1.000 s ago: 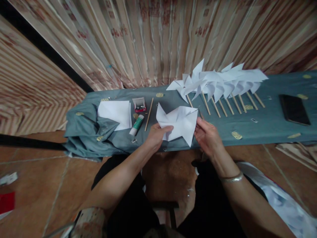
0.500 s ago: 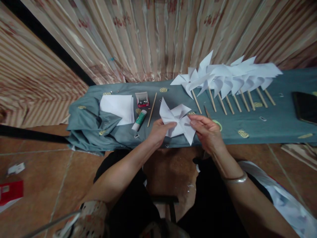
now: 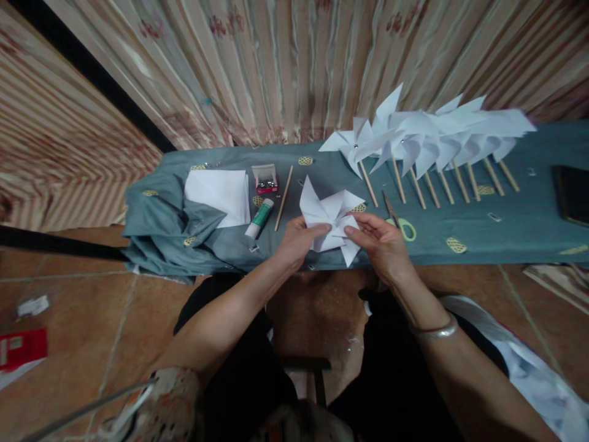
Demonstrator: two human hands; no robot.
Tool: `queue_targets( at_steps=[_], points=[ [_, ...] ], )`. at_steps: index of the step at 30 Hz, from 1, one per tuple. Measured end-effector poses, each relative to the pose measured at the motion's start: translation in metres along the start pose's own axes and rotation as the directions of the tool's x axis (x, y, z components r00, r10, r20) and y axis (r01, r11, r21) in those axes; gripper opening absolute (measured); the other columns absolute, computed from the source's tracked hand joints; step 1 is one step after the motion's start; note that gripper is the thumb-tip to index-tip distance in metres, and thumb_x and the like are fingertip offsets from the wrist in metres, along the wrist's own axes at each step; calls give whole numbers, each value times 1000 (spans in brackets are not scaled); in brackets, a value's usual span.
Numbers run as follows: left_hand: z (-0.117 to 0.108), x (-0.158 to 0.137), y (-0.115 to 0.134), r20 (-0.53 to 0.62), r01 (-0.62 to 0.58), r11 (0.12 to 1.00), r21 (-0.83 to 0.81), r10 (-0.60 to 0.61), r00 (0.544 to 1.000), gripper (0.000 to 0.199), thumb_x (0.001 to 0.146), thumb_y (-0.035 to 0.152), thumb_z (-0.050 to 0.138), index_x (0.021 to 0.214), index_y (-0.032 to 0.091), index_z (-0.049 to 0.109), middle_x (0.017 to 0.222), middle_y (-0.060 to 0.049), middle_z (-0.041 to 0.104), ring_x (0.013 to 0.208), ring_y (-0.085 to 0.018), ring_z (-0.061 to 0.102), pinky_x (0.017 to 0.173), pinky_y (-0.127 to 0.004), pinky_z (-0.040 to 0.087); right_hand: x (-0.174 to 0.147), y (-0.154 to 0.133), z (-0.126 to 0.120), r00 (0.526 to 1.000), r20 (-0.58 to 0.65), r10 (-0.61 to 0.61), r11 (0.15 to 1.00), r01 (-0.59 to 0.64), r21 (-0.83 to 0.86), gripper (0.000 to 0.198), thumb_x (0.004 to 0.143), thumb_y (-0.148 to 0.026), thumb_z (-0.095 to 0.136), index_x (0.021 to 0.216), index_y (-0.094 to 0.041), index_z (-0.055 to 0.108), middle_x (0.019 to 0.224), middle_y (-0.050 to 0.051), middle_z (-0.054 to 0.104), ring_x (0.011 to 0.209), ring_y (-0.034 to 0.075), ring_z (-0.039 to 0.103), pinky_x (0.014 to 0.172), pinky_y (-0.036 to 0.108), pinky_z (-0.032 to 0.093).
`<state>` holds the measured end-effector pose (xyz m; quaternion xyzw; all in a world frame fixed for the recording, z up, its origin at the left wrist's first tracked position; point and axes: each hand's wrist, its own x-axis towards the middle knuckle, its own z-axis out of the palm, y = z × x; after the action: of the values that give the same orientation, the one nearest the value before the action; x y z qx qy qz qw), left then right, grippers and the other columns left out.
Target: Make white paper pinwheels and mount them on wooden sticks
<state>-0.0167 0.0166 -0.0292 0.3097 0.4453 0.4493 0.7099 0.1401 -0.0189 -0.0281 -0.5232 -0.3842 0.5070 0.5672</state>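
Observation:
A white paper pinwheel (image 3: 327,210) without a stick is held over the front of the cloth-covered table. My left hand (image 3: 297,241) grips its left side, the thumb pressed near the centre. My right hand (image 3: 383,240) pinches a right-hand blade between thumb and fingers. Just left of the pinwheel lies a thin wooden stick (image 3: 284,199). Beside that are a green and white glue stick (image 3: 259,218) and a small open red box (image 3: 265,182) of shiny metal pins. Close to my right hand rest scissors (image 3: 405,229) with pale green handles.
Several pinwheels on wooden sticks (image 3: 442,144) lie overlapping in a row at the back right. White paper sheets (image 3: 218,195) are stacked on the left, partly under bunched cloth (image 3: 159,215). A dark flat object (image 3: 570,193) sits at the far right. A striped curtain (image 3: 276,67) hangs behind.
My right thumb has moved in towards the pinwheel's centre, bringing the right blade with it. The scissors show more fully now, and the view has shifted slightly.

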Motion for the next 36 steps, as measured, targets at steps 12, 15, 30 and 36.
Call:
queue_targets(
  at_steps=[12, 15, 30, 36],
  points=[
    [3, -4, 0, 22, 8, 1000, -28, -7, 1000, 32, 42, 24, 89, 67, 14, 73, 67, -2, 74, 62, -14, 62, 70, -28, 49, -1, -1, 4, 997, -13, 80, 994, -79, 81, 35, 56, -44, 89, 78, -22, 72, 75, 0, 76, 63, 14, 66, 67, 29, 56],
    [4, -5, 1, 21, 14, 1000, -28, -14, 1000, 31, 43, 24, 89, 68, 14, 73, 69, -2, 74, 63, -14, 62, 71, -29, 49, -1, -1, 6, 995, -34, 92, 992, -88, 91, 36, 55, -44, 90, 76, -22, 71, 73, -1, 76, 60, 14, 65, 64, 29, 55],
    [6, -7, 1, 30, 36, 999, -36, -35, 999, 29, 45, 23, 86, 68, 14, 72, 66, -2, 73, 59, -13, 61, 65, -27, 48, -4, 2, 13, 988, -82, 128, 992, -125, 34, 39, 51, -42, 89, 72, -20, 65, 62, -4, 67, 54, 12, 56, 52, 26, 45],
    [7, -10, 2, 22, 46, 999, -25, -45, 999, 33, 41, 24, 89, 67, 14, 72, 68, -2, 73, 60, -13, 61, 67, -28, 48, -7, 1, 16, 983, -97, 155, 986, -149, 70, 41, 51, -46, 89, 69, -20, 64, 60, -4, 64, 52, 11, 53, 52, 25, 43]
  ],
)
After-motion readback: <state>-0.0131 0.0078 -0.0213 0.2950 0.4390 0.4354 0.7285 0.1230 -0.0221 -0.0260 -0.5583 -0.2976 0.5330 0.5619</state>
